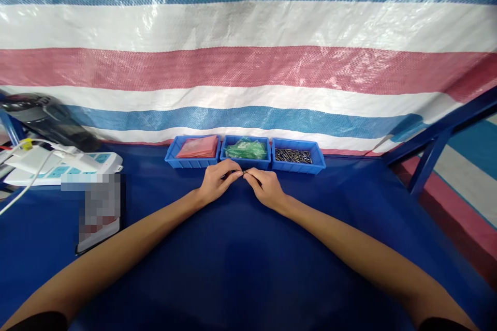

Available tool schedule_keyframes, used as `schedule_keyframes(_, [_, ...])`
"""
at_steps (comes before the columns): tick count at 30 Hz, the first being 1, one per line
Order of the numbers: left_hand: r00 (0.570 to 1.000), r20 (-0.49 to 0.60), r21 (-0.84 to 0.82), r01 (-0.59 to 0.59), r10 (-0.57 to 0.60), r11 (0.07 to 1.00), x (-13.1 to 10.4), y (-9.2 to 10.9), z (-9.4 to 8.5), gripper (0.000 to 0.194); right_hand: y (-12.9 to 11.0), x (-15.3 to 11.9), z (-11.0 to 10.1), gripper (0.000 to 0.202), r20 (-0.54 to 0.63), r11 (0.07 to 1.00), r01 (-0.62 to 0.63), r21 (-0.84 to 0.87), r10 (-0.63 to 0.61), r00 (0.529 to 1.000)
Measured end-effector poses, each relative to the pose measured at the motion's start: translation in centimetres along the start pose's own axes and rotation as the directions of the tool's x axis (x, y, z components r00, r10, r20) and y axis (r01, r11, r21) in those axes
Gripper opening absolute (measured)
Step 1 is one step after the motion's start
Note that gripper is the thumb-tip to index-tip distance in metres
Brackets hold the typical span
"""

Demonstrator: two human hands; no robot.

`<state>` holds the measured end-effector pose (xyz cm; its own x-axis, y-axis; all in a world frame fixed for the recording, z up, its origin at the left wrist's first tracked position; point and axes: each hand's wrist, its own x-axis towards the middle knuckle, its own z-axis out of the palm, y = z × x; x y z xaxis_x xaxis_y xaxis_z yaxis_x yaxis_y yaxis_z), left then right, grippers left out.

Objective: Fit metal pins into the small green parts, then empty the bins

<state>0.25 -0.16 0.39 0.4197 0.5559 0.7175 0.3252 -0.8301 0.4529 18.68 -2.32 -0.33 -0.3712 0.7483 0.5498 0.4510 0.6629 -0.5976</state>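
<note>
In the head view, over the bench (248, 269) just in front of the middle blue bin (254, 165), the left hand (217, 181) and right hand (268, 189) meet, thumb and forefinger of each pinched on a small dark piece (244, 171). The left fingers partly hide the bin's front wall. That bin holds green plastic bags (246, 149); the left bin (190, 164) holds pink bags (198, 147), the right bin (297, 167) slender metal pieces (293, 156). Farther left lie a power strip (103, 161), a pixelated flat object (99, 235) beside the left forearm, and a dark bottle (58, 124). A striped sheet (248, 67) hangs behind. The pinched piece is too small to tell its long axis or which way it points.
</note>
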Motion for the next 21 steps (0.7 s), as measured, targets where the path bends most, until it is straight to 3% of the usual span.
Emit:
schedule_keyframes(4, [1.0, -0.009, 0.008, -0.023, 0.023, 1.0, -0.05, -0.05, -0.01, 0.006, 0.08, 0.04, 0.09, 0.03, 0.056, 1.0, -0.006, -0.023, 0.007, 0.998])
schedule_keyframes(10, [0.993, -0.008, -0.065, 0.115, -0.116, 0.991, -0.49, -0.37, 0.3, 0.015, 0.13, 0.09, 0.09, 0.034, 0.087, 0.999, -0.043, -0.03, 0.045, 0.995])
schedule_keyframes(14, [0.993, -0.033, -0.105, 0.11, -0.114, 0.988, -0.66, -0.63, 0.5, 0.019, 0.04, 0.1, 0.03, 0.035, 0.079, 0.997, -0.061, -0.039, 0.064, 0.995])
schedule_keyframes(21, [0.997, -0.02, 0.061, 0.076, -0.075, 0.995, -0.51, -0.6, 0.33, 0.017, -0.12, -0.03, -0.03, 0.032, -0.004, 0.997, -0.06, -0.04, 0.059, 0.998])
